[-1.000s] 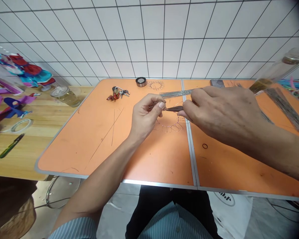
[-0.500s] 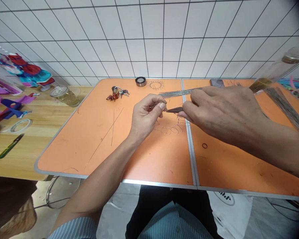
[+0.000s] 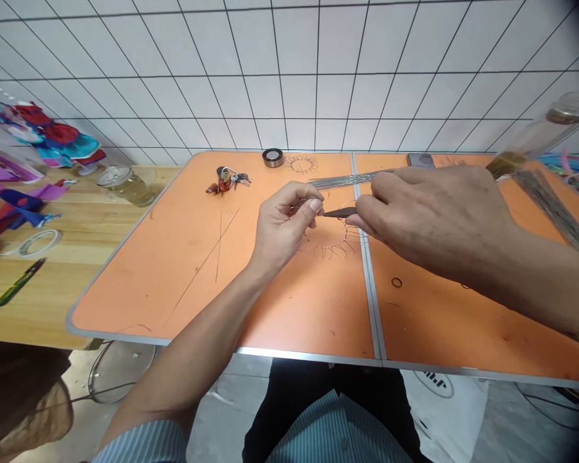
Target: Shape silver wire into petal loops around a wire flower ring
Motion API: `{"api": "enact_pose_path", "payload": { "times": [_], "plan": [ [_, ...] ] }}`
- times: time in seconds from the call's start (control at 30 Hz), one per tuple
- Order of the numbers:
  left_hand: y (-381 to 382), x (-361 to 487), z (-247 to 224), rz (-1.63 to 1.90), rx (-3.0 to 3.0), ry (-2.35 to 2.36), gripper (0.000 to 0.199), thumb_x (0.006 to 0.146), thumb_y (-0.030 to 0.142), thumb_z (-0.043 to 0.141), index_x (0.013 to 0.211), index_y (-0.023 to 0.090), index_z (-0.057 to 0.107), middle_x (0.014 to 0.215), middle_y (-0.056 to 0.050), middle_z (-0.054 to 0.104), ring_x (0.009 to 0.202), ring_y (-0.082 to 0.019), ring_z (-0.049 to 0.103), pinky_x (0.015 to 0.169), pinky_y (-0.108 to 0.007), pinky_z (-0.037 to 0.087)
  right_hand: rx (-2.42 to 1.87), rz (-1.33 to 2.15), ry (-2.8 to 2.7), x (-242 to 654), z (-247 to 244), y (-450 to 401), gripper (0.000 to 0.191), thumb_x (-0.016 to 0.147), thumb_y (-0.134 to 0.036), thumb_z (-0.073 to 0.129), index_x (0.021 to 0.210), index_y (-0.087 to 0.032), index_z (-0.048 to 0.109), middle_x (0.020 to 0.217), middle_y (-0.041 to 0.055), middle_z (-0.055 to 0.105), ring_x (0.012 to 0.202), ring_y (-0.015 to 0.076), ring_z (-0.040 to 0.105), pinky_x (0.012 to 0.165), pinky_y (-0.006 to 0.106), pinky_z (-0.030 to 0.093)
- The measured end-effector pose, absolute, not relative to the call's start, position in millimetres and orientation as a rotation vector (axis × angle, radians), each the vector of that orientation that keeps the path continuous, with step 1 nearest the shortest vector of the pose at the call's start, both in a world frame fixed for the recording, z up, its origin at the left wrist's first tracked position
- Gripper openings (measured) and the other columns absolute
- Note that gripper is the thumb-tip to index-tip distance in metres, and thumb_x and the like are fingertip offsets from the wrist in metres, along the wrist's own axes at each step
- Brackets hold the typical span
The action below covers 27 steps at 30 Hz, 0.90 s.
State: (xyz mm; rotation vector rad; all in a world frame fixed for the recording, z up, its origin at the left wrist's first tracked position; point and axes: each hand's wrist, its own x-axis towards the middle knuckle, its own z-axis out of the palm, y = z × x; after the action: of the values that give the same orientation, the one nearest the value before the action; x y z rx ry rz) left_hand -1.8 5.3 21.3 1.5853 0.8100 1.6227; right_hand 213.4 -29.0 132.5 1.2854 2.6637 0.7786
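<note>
Between thumb and fingers, my left hand (image 3: 285, 218) pinches a thin wire ring with looped, petal-like edges (image 3: 329, 247). The ring hangs below and to the right of that hand, above the orange table. My right hand (image 3: 429, 199) is closed round a pair of dark, pointed pliers (image 3: 340, 212); their handles are hidden in the palm. The pliers' tip reaches the wire at my left fingertips. Whether the jaws grip the wire is too small to tell.
On the orange table (image 3: 183, 257) lie a bundle of straight wires (image 3: 338, 180), a keyring (image 3: 228, 181), a roll of tape (image 3: 273, 157), another wire ring (image 3: 301, 165) and a small black ring (image 3: 396, 282). A glass jar (image 3: 125, 185) and a cutter knife (image 3: 20, 281) lie left.
My right hand and the pliers have shifted very slightly to the right. My left hand stays in place with the wire ring.
</note>
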Motion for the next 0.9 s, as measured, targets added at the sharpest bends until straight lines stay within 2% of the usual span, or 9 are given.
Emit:
{"api": "enact_pose_path", "payload": {
  "times": [0.17,0.37,0.63,0.77,0.9],
  "plan": [
    [5,-2,21,1.624,1.575,0.800,0.020,0.095,0.040,0.083,0.091,0.022,0.075,0.077,0.001,0.070,0.062,-0.011,0.062,0.061,-0.025,0.053,1.363,0.671,2.730,214,132,-28,0.037,0.111,-0.029,0.055,0.078,-0.018,0.070,0.074,0.0088,0.063,0.066,0.0201,0.054,0.063,0.038,0.018],
    [6,-3,22,1.613,1.583,0.784,0.019,0.096,0.038,0.084,0.091,0.022,0.075,0.078,0.001,0.070,0.063,-0.011,0.062,0.061,-0.024,0.053,1.377,0.439,3.078,223,128,-19,0.047,0.111,-0.042,0.059,0.069,-0.021,0.059,0.065,0.0063,0.053,0.067,0.0205,0.053,0.065,0.040,0.019],
    [6,-5,22,1.582,1.645,0.770,0.020,0.098,0.039,0.083,0.090,0.022,0.076,0.084,0.000,0.069,0.064,-0.011,0.062,0.062,-0.025,0.051,1.243,0.753,2.857,223,129,-14,0.043,0.106,-0.043,0.068,0.069,-0.022,0.061,0.062,0.0044,0.049,0.058,0.0177,0.043,0.063,0.039,0.017],
    [7,-5,20,1.582,1.647,0.771,0.020,0.098,0.039,0.083,0.090,0.022,0.075,0.084,0.000,0.069,0.064,-0.011,0.062,0.062,-0.025,0.051,1.262,0.682,2.914,221,132,-16,0.045,0.108,-0.043,0.067,0.069,-0.022,0.063,0.061,0.0043,0.051,0.060,0.0179,0.046,0.063,0.038,0.019],
    [7,-5,20,1.588,1.639,0.758,0.017,0.098,0.036,0.082,0.090,0.023,0.076,0.084,0.000,0.069,0.064,-0.011,0.062,0.061,-0.025,0.050,1.337,0.683,2.688,211,134,-21,0.043,0.107,-0.047,0.071,0.071,-0.021,0.067,0.063,0.0057,0.056,0.060,0.0208,0.048,0.064,0.038,0.017]
  ]
}}
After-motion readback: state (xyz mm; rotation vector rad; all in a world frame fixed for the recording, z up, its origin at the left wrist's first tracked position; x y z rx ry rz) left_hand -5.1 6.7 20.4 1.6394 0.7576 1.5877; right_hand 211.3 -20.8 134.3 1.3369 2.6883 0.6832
